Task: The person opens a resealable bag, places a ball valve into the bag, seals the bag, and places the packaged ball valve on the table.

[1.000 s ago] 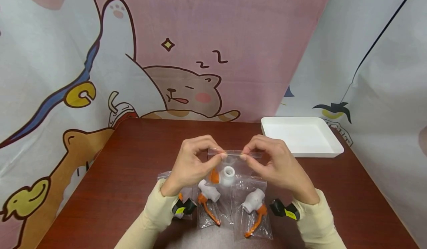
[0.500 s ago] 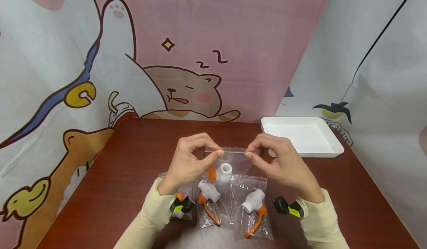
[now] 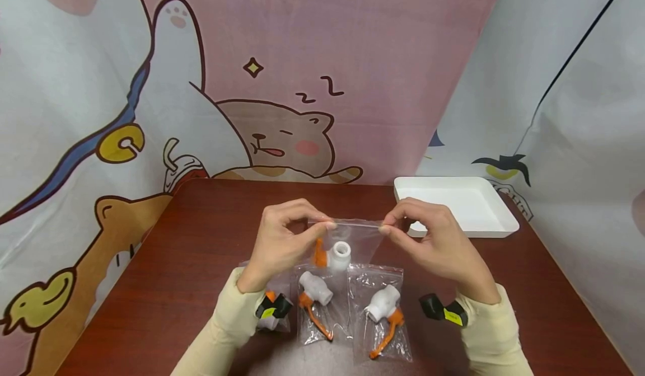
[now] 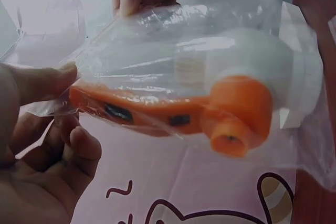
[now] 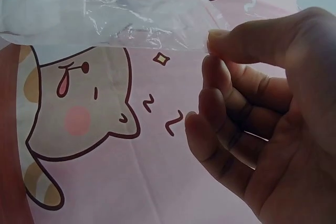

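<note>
A clear zip bag (image 3: 360, 239) hangs between both hands above the table. Inside it is a white plastic ball valve (image 3: 340, 255) with an orange lever handle (image 4: 157, 114). My left hand (image 3: 284, 239) pinches the bag's top edge near its left corner, thumb against forefinger. At the right end of that edge my right hand (image 3: 428, 236) pinches the film in the same way. In the right wrist view the bag's edge sits between thumb and forefinger, with the other fingers (image 5: 212, 108) curled below.
Below lie more bagged valves: one bag (image 3: 322, 309) in the middle, another bag (image 3: 383, 314) to its right, and a third bag (image 3: 274, 323) partly behind the left wrist. A white tray (image 3: 463, 233) stands at the back right of the brown table (image 3: 201, 241).
My right hand has slid outward to the right along the bag's top edge. The bag has risen slightly, and my left hand has shifted a little left and up.
</note>
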A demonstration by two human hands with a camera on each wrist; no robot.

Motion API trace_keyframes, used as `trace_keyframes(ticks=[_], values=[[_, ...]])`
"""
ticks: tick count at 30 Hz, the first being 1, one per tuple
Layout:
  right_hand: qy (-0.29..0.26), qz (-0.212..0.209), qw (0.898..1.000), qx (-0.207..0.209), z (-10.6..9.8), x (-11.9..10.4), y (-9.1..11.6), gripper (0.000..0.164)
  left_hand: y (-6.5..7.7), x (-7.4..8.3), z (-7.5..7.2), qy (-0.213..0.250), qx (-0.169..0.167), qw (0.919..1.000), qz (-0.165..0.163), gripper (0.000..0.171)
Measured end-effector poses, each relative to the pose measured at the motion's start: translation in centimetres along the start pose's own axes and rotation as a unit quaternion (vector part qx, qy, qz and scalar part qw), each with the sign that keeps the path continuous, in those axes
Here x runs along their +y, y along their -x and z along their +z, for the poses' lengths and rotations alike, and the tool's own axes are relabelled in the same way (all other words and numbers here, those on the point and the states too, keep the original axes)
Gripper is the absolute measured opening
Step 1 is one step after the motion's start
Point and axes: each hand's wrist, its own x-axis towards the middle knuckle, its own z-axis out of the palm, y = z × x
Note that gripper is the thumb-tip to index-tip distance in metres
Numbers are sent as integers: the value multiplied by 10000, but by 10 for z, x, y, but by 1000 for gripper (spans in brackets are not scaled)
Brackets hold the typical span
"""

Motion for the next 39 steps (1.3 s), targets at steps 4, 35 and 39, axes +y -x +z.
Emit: trace_keyframes(ticks=[4,35,39], values=[[64,64,10000,11,-1,1,0,23,2,-1,-2,-131,334,9980,-529,11],[-399,-622,9968,-314,42,-21,-8,16,6,1,17,86,-505,9982,304,5],[-388,-698,9965,-248,41,-20,-7,19,7,2,20,305,-606,9975,209,2]])
